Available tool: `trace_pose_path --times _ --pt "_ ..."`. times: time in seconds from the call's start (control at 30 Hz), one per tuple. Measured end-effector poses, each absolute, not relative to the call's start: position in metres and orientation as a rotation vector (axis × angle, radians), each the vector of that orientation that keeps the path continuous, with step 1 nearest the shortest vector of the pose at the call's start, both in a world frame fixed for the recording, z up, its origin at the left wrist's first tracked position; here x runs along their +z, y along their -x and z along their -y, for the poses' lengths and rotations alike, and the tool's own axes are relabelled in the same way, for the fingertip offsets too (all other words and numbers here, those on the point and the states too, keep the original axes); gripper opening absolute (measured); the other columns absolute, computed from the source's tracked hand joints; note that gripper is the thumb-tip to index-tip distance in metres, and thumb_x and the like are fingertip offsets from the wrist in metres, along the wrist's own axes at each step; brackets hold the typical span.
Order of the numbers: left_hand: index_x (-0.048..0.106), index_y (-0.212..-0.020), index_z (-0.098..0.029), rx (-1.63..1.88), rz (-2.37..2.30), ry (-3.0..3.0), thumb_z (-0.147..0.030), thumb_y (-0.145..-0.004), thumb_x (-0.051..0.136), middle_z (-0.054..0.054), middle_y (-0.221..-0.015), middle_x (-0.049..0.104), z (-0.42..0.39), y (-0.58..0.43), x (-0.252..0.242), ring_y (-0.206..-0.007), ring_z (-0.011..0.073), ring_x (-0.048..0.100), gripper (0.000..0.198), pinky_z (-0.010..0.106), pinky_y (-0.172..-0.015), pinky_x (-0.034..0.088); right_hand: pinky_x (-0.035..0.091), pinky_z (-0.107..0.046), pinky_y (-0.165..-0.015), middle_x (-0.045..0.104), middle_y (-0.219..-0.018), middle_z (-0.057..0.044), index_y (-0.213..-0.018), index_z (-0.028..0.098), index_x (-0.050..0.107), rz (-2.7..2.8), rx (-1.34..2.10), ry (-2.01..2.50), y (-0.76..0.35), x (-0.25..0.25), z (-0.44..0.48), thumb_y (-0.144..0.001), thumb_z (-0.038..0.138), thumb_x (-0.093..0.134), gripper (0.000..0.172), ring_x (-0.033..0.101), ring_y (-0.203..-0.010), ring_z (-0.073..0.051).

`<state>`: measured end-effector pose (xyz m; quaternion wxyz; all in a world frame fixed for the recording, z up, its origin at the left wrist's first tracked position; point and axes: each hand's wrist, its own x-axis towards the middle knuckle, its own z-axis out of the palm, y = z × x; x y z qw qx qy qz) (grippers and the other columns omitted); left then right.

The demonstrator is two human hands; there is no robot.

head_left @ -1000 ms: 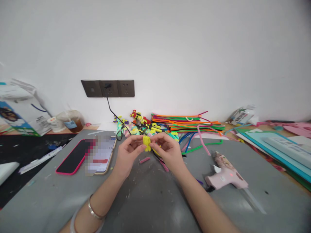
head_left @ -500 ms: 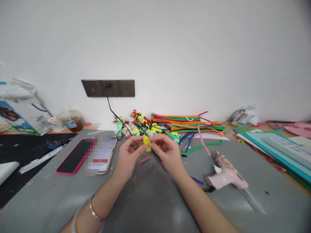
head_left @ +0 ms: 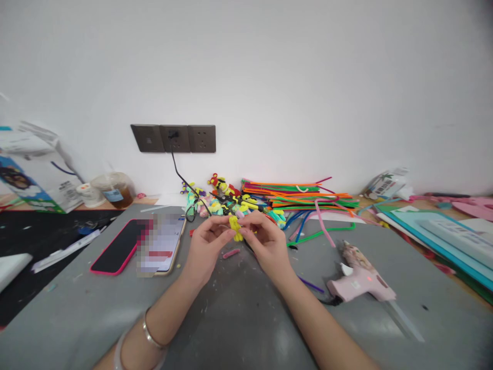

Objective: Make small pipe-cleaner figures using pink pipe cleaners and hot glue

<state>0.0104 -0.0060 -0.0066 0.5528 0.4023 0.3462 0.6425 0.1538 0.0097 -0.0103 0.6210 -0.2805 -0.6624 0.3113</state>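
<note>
Between my two hands is a small yellow fuzzy figure [head_left: 235, 228], apparently bent from pipe cleaner. My left hand [head_left: 208, 244] pinches its left side with thumb and fingers. On the opposite side, my right hand [head_left: 266, 241] grips it the same way, fingers closed. Its finer shape is partly covered by the fingertips. Just below it on the grey mat [head_left: 231, 318] lies a short pink pipe cleaner piece [head_left: 231, 253]. Behind my hands are finished fuzzy figures [head_left: 221, 186] and a heap of coloured pipe cleaners [head_left: 300, 195].
A pink glue gun [head_left: 362, 277] with a clear stick lies to the right. Two phones, one pink-cased [head_left: 121, 246] and one lit [head_left: 164, 252], lie left. A cup of brown drink [head_left: 117, 191] stands behind them. A black cord [head_left: 177, 172] drops from the wall socket [head_left: 173, 139]. Folders [head_left: 442, 236] lie far right.
The view has shifted slightly. Both hands keep their pinch on the yellow figure, with only a slight change in its angle.
</note>
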Motion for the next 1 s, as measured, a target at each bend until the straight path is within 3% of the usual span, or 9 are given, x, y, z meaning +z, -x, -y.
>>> trace_pose_path --times 0.6,1.0 --pt "0.075 -0.083 -0.018 1.532 -0.798 -0.875 -0.028 -0.057 0.093 0.0 -0.078 0.074 0.006 -0.013 -0.005 -0.071 0.0119 0.064 0.033 0.022 -0.069 0.053 0.041 -0.032 -0.066 0.058 -0.082 -0.002 -0.099 0.025 0.066 1.571 0.614 0.625 -0.149 -0.021 -0.009 -0.096 0.021 0.056 0.011 0.053 -0.073 -0.019" --pt "0.075 -0.085 -0.018 1.556 -0.811 -0.946 -0.026 -0.062 0.09 0.002 -0.082 0.074 0.004 -0.012 -0.011 -0.076 0.0142 0.065 0.028 0.024 -0.073 0.053 0.043 -0.032 -0.064 0.06 -0.081 -0.003 -0.098 0.025 0.066 1.549 0.625 0.629 -0.147 -0.024 -0.009 -0.097 0.028 0.055 0.011 0.054 -0.071 -0.02"
